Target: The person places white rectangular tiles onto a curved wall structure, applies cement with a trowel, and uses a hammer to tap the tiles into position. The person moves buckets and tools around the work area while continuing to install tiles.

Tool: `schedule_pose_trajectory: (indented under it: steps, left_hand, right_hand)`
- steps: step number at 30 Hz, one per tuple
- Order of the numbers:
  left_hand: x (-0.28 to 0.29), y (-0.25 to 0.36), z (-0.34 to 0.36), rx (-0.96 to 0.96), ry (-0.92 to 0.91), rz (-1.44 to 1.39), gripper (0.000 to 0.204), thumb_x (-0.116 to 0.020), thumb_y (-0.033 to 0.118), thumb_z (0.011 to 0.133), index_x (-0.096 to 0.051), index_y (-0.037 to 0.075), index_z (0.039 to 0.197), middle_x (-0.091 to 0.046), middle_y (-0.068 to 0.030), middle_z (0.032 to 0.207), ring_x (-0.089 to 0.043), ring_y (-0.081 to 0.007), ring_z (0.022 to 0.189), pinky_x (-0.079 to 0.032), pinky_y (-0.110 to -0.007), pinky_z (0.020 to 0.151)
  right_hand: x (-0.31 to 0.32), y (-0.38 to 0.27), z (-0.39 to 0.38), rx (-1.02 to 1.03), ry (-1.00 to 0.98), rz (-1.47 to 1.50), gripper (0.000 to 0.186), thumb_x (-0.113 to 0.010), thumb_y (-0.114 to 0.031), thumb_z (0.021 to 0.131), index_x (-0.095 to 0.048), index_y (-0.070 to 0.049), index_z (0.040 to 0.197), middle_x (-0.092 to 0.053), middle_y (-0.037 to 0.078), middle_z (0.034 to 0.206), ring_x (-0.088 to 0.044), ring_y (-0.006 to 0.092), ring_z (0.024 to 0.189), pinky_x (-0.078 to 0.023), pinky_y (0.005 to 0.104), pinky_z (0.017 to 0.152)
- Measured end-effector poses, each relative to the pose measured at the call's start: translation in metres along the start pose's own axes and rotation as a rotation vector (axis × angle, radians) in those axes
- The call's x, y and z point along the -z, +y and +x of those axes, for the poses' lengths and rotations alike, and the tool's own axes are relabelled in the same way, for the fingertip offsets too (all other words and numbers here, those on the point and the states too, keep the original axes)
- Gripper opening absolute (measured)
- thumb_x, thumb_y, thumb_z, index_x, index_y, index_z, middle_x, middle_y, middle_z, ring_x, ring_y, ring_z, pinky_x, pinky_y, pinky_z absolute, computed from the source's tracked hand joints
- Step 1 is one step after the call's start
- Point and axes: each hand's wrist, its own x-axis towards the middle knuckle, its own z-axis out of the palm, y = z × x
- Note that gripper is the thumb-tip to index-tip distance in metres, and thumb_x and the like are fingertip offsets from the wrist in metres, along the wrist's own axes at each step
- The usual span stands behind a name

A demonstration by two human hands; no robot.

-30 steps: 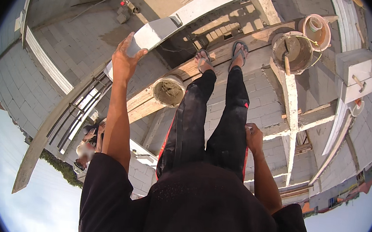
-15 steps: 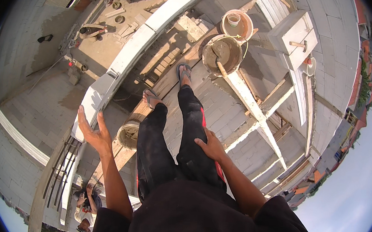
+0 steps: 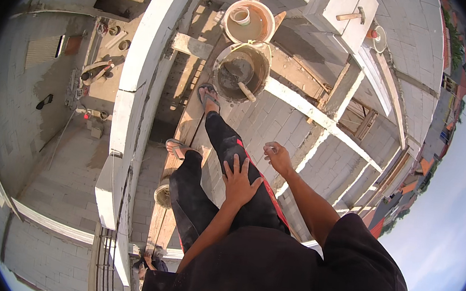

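Note:
My left hand [image 3: 239, 183] lies with fingers spread on the right thigh of my black trousers [image 3: 224, 145]. To the right of that thigh my right hand [image 3: 278, 156] is held in the air with its fingers curled in; I see nothing in it. Ahead of my feet stands a bucket [image 3: 267, 73] of wet grey mortar. A trowel [image 3: 247, 92] rests in it, its wooden handle leaning over the near rim and its blade in the mortar. Just beyond is a wider tub [image 3: 226, 27] of mortar with a small white pail [image 3: 240, 15] in it.
My sandalled feet stand on wooden planks [image 3: 190, 124] high up, beside a pale wall top [image 3: 141, 52]. Another bucket [image 3: 162, 195] is by my left leg. A hammer [image 3: 351, 15] lies on light blocks [image 3: 333, 32]. Two other people [image 3: 97, 70] [image 3: 151, 262] are on the left.
My left hand has come from above the wall onto my right thigh. My right hand has lifted off that thigh. My view has turned, and the buckets now appear further left.

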Motion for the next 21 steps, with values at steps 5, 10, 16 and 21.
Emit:
schedule_pose_trajectory:
  steps: [5,10,16,21]
  left_hand:
    - [0.005,-0.016,0.006,-0.126,0.087,-0.113,0.084,-0.069,0.049,0.095,-0.036,0.006,0.159,-0.029,-0.0249,0.167,-0.023,-0.0492,0.154,-0.033,-0.055,0.121]
    - [0.039,-0.057,-0.019,0.020,-0.033,-0.176,0.070,-0.069,0.040,0.096,-0.047,0.004,0.152,-0.049,-0.0240,0.153,-0.043,-0.0419,0.145,-0.037,-0.045,0.120]
    - [0.063,-0.091,-0.022,-0.046,-0.012,0.364,0.061,-0.071,0.037,0.093,-0.057,0.012,0.147,-0.045,-0.0160,0.159,-0.032,-0.0371,0.153,-0.030,-0.063,0.119]
    - [0.074,-0.124,0.002,-0.023,0.094,0.164,0.062,-0.074,0.043,0.091,-0.060,0.014,0.145,-0.033,-0.0129,0.168,-0.021,-0.0356,0.158,-0.028,-0.066,0.119]
  right_hand:
    - [0.040,0.066,-0.052,-0.232,-0.044,-0.180,0.029,-0.064,-0.021,0.095,-0.072,0.000,0.113,-0.076,0.017,0.084,-0.077,0.0238,0.073,-0.058,0.0364,0.071]
    - [0.025,0.188,-0.149,-0.050,-0.321,-0.191,0.031,-0.064,-0.020,0.092,-0.075,-0.001,0.114,-0.077,0.023,0.104,-0.076,0.0341,0.088,-0.059,0.0414,0.079]
    - [0.005,0.158,-0.172,0.163,-0.529,-0.267,0.040,-0.059,-0.032,0.096,-0.073,-0.002,0.119,-0.075,0.026,0.108,-0.072,0.0400,0.100,-0.056,0.0440,0.090]
    - [0.034,0.176,-0.156,0.040,-0.392,-0.529,0.043,-0.058,-0.035,0.097,-0.072,-0.003,0.121,-0.074,0.027,0.109,-0.071,0.0409,0.104,-0.055,0.0445,0.092]
